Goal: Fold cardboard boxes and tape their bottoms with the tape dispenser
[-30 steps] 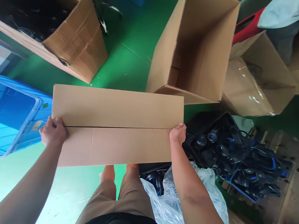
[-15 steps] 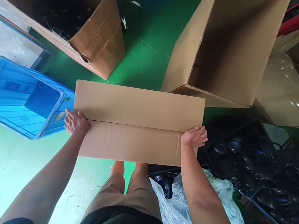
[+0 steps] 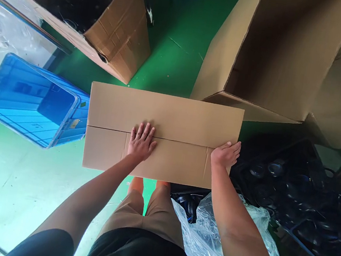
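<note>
A long cardboard box lies across the middle of the view, its two top flaps meeting along a seam. My left hand rests flat on the top, left of the middle, with fingers spread over the seam. At the right end my right hand is against the top and edge, its fingers reaching over the side and partly hidden. Nothing shows between the palm and the cardboard.
A blue crate stands to the left. Large open cartons stand at the upper left and upper right. Black items and clear plastic wrap lie at the right, on the green floor.
My left hand has moved from the box's left end inward onto its top. My right hand stays at the right end. The view has shifted slightly.
</note>
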Available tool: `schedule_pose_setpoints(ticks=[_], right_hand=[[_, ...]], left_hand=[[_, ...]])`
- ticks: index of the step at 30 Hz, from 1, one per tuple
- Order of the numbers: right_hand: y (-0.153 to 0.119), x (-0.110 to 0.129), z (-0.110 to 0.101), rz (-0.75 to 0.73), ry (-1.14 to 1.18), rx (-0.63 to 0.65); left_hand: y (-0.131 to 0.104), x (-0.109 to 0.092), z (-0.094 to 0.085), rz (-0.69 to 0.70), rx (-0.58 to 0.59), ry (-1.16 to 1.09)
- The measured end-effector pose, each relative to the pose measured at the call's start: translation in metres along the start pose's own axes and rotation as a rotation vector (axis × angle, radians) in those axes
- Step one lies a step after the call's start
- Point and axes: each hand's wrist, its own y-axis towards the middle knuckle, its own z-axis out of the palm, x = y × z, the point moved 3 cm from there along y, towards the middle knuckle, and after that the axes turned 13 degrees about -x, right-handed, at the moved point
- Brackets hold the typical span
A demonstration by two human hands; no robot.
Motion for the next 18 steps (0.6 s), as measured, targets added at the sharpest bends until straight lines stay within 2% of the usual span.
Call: schedule_pose_setpoints(ticks=[4, 9, 13, 15, 18], right_hand=[[-0.003, 0.000, 0.003, 0.012, 0.000, -0.026], [-0.008, 0.004, 0.008, 0.012, -0.035, -0.102], [-0.004, 0.003, 0.002, 0.006, -0.045, -0.083], [-0.007, 0.008, -0.007, -0.075, -0.044, -0.053], [-0.030, 0.040, -0.020, -0.392, 0.000, 0.051]], left_hand=[[-0.002, 0.006, -0.001, 0.002, -0.009, 0.002], [-0.006, 0.003, 0.006, 0.017, -0.043, -0.006], [-0.008, 0.005, 0.009, 0.023, -0.087, -0.012], [-0.008, 0.006, 0.008, 0.027, -0.101, -0.013], [-0.008, 0.004, 0.005, 0.033, -0.107, -0.013]])
